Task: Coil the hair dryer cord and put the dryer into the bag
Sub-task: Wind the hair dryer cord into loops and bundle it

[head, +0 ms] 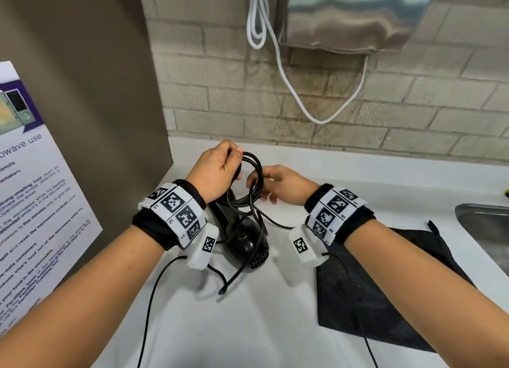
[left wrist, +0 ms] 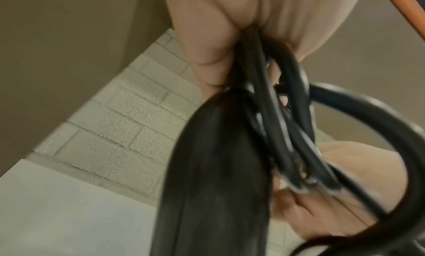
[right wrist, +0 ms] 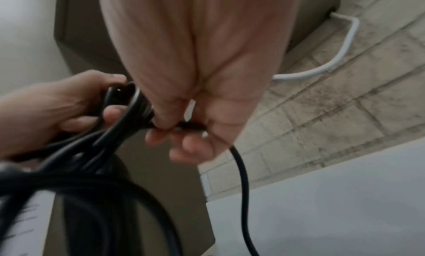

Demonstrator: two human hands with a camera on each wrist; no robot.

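Observation:
A black hair dryer [head: 242,241] lies on the white counter [head: 275,326] between my wrists, its handle pointing away. Several loops of its black cord [head: 254,174] hang above it. My left hand [head: 228,161] grips the top of the loops; in the left wrist view the cord [left wrist: 260,100] runs out of its closed fingers beside the dryer handle [left wrist: 218,169]. My right hand [head: 259,186] pinches a strand of cord [right wrist: 243,178] right beside the coil, thumb against fingers [right wrist: 161,121]. The black bag [head: 371,285] lies flat on the counter under my right forearm.
A steel sink [head: 484,224] is set into the counter at the right edge. A steel dispenser [head: 352,12] and a looped white cable [head: 278,59] hang on the brick wall. A brown panel with a microwave poster [head: 33,202] closes off the left side.

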